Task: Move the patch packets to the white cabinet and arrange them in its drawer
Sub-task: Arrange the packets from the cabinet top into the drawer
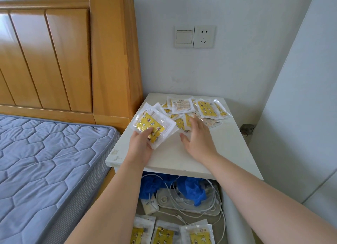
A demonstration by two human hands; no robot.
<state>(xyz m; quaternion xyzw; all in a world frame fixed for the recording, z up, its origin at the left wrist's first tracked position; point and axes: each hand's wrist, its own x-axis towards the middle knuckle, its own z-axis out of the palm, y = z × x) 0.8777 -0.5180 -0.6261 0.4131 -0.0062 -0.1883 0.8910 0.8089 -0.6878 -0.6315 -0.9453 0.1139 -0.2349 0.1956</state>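
A white cabinet (167, 160) stands beside the bed with its drawer (235, 214) pulled open below the top. Several yellow-and-clear patch packets (204, 109) lie in a loose pile at the back of the cabinet top. My left hand (142, 145) grips a small stack of patch packets (155, 122) above the top's left side. My right hand (197, 136) reaches flat over the pile, its fingers straight and touching a packet at the pile's near edge. Three packets (171, 232) lie in a row at the front of the drawer.
The drawer also holds blue gloves (193, 187), white cables (213, 203), a white device (166, 198) and a small tube (148, 203). A bed with a blue mattress (45, 161) and wooden headboard (60, 52) is on the left. A wall switch and socket (194, 36) sit above; a white wall panel rises at right.
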